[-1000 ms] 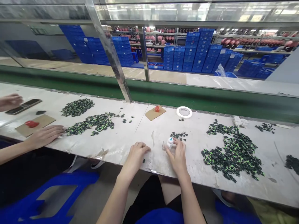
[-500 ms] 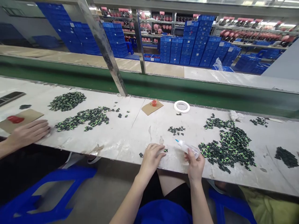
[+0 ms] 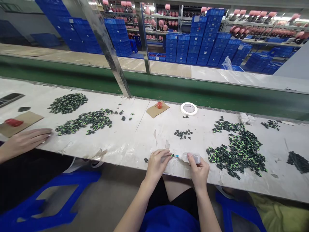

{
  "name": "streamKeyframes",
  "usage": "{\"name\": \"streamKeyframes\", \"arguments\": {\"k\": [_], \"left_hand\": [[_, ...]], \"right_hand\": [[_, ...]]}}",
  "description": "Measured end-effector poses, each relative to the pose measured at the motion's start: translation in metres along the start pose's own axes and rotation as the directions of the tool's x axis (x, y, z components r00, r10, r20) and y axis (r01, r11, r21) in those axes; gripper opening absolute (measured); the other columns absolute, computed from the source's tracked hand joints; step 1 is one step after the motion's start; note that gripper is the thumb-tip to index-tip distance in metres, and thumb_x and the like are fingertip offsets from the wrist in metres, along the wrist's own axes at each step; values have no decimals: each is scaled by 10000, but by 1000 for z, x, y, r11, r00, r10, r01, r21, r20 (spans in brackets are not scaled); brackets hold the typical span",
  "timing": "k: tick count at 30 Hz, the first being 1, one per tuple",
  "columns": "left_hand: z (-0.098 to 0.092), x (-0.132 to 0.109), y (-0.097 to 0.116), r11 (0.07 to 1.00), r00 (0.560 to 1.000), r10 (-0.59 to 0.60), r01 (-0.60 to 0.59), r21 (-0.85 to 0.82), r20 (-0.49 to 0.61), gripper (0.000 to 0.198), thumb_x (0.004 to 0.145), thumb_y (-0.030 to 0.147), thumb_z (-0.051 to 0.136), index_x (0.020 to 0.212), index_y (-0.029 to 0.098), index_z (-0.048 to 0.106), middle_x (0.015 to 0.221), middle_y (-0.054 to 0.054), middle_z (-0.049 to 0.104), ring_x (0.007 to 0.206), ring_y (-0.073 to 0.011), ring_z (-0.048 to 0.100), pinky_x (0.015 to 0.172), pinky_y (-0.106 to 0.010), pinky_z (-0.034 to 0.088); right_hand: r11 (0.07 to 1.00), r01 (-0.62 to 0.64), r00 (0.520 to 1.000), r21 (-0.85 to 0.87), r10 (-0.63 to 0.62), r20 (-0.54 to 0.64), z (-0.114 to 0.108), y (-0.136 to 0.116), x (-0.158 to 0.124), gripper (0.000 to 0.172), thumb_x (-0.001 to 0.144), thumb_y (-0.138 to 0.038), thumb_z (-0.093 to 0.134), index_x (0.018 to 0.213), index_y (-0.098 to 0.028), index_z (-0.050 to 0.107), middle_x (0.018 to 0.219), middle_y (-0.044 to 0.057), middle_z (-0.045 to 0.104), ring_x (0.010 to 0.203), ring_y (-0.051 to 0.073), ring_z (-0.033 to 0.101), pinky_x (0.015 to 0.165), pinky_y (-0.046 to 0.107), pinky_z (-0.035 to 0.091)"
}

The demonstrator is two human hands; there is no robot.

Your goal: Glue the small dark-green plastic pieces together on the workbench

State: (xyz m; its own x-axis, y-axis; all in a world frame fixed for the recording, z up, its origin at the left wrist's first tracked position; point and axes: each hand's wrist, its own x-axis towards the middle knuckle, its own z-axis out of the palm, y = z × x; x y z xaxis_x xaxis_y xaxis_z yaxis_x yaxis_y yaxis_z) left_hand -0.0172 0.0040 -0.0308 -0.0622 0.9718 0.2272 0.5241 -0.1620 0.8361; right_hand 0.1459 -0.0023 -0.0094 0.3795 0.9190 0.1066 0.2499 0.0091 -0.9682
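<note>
My right hand point(image 3: 200, 169) is closed round a clear squeeze bottle point(image 3: 191, 157) with a thin blue tip. The bottle lies nearly level, its tip pointing left and touching or almost touching a small black-and-green piece point(image 3: 172, 155). That piece is pinched at the fingertips of my left hand point(image 3: 158, 162), low over the white tabletop. A single dark piece point(image 3: 146, 159) lies just left of my left hand. Beyond my hands is a small scatter of dark pieces point(image 3: 183, 134). A large pile of black-and-green pieces point(image 3: 241, 151) spreads to the right of the bottle.
A roll of white tape point(image 3: 189, 109) and a red cup point(image 3: 159, 105) on cardboard point(image 3: 151, 111) stand at the back. Another person's hand point(image 3: 29, 141) rests at left near more piles point(image 3: 69, 103). A metal post point(image 3: 106, 48) rises behind the table by a green channel point(image 3: 154, 86).
My right hand has lowered and levelled the bottle, bringing its blue tip left and down to the small piece. My left hand has stayed nearly in place. The view has shifted slightly.
</note>
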Motion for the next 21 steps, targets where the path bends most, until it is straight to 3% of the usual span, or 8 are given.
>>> {"name": "streamKeyframes", "arguments": {"k": [11, 21], "left_hand": [[0, 0, -2, 999, 999, 41, -41, 11, -25, 64, 791, 199, 697, 852, 206, 714, 882, -39, 756, 805, -219, 737, 835, -387, 560], [2, 0, -6, 999, 1000, 9, -10, -48, -22, 87, 788, 227, 697, 865, 194, 719, 890, -56, 756, 808, -224, 737, 839, -392, 576]], "right_hand": [[1000, -2, 1000, 10, 2, -18, 3, -2, 1, 401, 720, -494, 664, 541, -140, 610, 479, 0, 532, 478, 129, 469, 470, 246, 405], [1000, -10, 1000, 27, 11, -12, 3, -4, 1, 435, 700, -499, 665, 468, -160, 522, 451, -19, 459, 468, 112, 420, 457, 241, 375]]}}
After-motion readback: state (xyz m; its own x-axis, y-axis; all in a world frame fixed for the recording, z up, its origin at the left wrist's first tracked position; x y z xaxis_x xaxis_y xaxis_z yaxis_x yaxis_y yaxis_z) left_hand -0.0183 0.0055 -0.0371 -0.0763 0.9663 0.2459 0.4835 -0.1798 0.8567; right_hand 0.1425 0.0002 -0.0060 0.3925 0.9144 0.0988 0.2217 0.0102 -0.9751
